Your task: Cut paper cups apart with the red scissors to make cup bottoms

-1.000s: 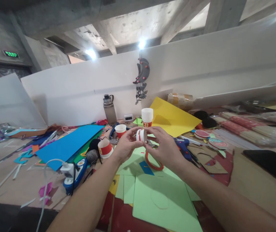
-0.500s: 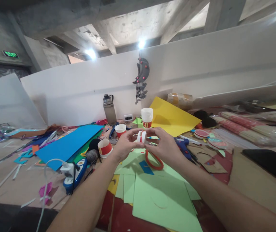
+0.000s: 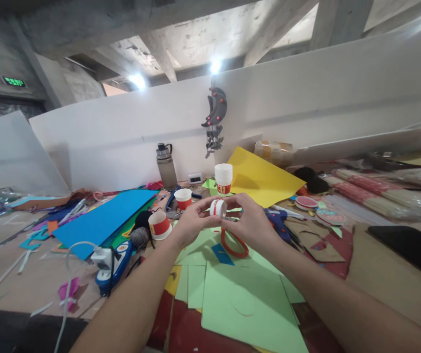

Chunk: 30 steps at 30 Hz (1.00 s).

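Observation:
Between my two hands is a small white round piece with a red band [image 3: 218, 209], which looks like part of a paper cup. My left hand [image 3: 191, 223] grips its left side, with the fingers curled over the top and the thumb below. My right hand [image 3: 251, 220] is curled round the right side, its fingertips at the edge of the piece. Just under the right hand lies an orange loop handle [image 3: 235, 247], perhaps of scissors, on light green paper sheets [image 3: 247, 299]. A blue paper scrap [image 3: 222, 255] rests beside the loop.
Two red-and-white paper cups, one upright [image 3: 183, 198] and one tipped [image 3: 159, 224], sit left of my hands. Behind stand a cup stack [image 3: 223, 175] and a bottle [image 3: 167, 169]. A blue glue gun [image 3: 280, 225] lies right; a power strip [image 3: 115, 272] with a cable lies left.
The round piece has turned slightly, so more of its flat white face shows on the right. Both hands stay in nearly the same place around it.

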{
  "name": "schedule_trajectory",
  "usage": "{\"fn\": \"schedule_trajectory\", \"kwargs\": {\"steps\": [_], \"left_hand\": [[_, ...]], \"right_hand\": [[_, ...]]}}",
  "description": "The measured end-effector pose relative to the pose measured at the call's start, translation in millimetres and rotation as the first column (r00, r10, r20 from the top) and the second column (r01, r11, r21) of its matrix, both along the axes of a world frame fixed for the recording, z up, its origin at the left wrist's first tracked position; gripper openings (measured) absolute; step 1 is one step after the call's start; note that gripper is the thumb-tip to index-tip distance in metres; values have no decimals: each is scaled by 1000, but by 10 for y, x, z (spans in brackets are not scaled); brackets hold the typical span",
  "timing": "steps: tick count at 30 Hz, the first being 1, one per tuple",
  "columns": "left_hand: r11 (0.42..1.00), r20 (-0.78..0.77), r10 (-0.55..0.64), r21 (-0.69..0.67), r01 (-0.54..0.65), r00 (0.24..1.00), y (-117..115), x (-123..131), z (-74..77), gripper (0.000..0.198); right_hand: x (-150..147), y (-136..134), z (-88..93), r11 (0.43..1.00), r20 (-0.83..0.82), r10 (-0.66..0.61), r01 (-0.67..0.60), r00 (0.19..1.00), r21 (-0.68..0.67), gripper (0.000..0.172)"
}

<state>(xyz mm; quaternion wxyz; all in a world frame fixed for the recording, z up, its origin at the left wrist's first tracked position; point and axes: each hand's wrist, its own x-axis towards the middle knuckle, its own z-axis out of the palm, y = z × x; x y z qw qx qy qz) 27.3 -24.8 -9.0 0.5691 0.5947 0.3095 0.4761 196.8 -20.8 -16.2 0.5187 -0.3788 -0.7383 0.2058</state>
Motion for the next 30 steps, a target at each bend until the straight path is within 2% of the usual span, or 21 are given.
{"fn": "schedule_trajectory", "kwargs": {"steps": [4, 7, 12, 17, 21, 25, 28, 30], "left_hand": [[998, 10, -56, 30, 56, 998, -35, 100, -35, 60], [998, 20, -31, 47, 30, 999, -48, 168, -64, 51], [998, 1, 28, 54, -28, 1000, -34, 167, -67, 50], [983, -2, 95, 158, -94, 995, -52, 180, -68, 52], [975, -16, 152, 165, -148, 988, -94, 209, -51, 51], [985, 19, 126, 120, -127, 992, -102, 189, -26, 48], [990, 78, 104, 84, -110, 992, -80, 154, -20, 45], [991, 124, 94, 79, -104, 988, -65, 139, -25, 43]], "right_hand": [[-23, -10, 0, 990, 72, -131, 128, 989, 56, 26], [-38, -8, -24, 986, 89, -156, 148, 984, 82, 27], [-35, 18, -66, 987, 93, -127, 116, 988, 108, 31], [-29, 11, -70, 985, 71, -70, 58, 995, 159, 31], [-31, -4, -76, 980, 76, -51, 35, 996, 194, 33], [-37, -34, -47, 975, 96, -63, 40, 993, 219, 36], [-28, -49, -1, 980, 62, -5, -7, 998, 201, 43], [-11, -41, 20, 987, 23, 51, -53, 998, 149, 36]]}}
